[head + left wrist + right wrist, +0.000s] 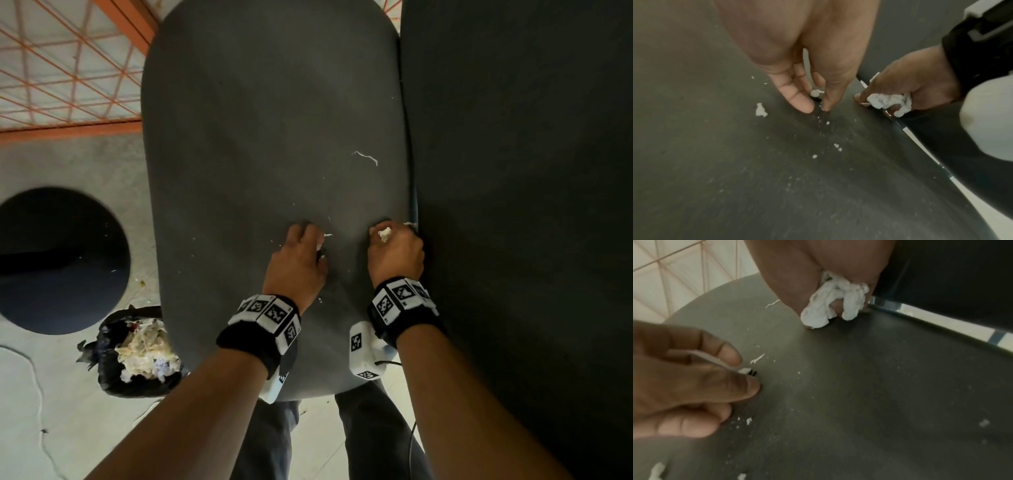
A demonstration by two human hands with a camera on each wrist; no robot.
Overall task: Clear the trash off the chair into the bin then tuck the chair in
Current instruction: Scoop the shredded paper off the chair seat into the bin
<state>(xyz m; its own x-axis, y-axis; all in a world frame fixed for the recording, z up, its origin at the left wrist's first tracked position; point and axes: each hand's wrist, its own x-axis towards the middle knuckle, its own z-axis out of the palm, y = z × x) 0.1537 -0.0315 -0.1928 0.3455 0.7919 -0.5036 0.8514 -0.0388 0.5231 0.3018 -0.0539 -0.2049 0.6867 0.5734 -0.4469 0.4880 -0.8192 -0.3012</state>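
with the right hand already clutching a tissue wad at the chair seat edge, the left hand should pinch its scrap firmly, then sweep crumbs toward the bin beside the chair.

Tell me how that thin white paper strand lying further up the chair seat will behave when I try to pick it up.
The strand looks thin and curled, so it is probably floppy and very light. It lies flat on the chair seat, so it may need a fingertip pinch. The tiny white crumbs scattered near the left hand suggest this paper may shed bits when rubbed.
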